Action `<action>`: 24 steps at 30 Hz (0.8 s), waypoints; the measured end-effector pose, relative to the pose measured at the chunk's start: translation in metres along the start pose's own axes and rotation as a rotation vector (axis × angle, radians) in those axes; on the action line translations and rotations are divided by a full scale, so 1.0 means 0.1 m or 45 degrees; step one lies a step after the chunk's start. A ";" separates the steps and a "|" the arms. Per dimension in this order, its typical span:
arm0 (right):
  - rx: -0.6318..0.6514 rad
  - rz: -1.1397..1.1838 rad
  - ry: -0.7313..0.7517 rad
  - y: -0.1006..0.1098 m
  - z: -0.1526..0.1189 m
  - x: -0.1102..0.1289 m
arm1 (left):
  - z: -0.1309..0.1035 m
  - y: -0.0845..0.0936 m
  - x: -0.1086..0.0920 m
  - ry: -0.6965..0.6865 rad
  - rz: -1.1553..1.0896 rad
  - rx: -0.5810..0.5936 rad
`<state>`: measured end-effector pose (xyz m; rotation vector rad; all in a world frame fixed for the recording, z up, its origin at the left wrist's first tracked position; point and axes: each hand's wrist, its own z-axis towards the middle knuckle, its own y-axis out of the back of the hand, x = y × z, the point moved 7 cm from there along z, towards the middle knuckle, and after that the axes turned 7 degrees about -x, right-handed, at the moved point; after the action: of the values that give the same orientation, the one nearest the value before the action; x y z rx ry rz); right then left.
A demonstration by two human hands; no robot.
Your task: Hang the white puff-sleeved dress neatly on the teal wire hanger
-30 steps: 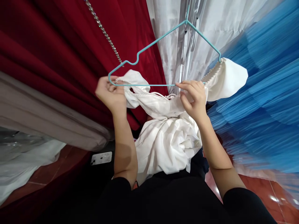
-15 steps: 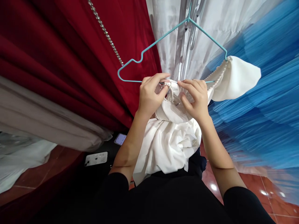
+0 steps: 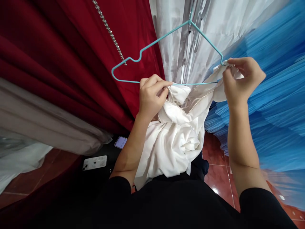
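1. Deep-red draped fabric [image 3: 71,57] is hanging left of both hands; ruffled blue tulle [image 3: 274,127] is spreading beyond the right.
2. Left hand [image 3: 152,95], fingers nearly closed, is pinching a white pearl-edged cloth garment [image 3: 166,146] at the lower bar of a thin turquoise hanger [image 3: 164,36].
3. Garment folds are bunching between and below the hands.
4. Right hand [image 3: 243,78] is pinching its edge beside the hanger's corner.
5. Gentle tension would probably be sparing the pearls.
6. Left of the left forearm, a white phone [image 3: 94,163] is showing an apple logo; a lit phone [image 3: 120,142] is displaying unreadable text.

A pearl-edged white garment [image 3: 171,146] lies in folds, its top against a thin turquoise hanger [image 3: 164,36].
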<state>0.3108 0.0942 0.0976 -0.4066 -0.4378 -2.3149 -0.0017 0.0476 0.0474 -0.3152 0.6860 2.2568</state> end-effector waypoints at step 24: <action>0.510 0.088 0.398 -0.10 -0.55 0.69 | 0.07 -0.04 -0.02 0.063 -0.110 0.078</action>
<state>0.2480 0.0356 0.0753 0.1318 -0.6972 -2.1072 0.0023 0.0520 0.0523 -0.3651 0.7522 2.1482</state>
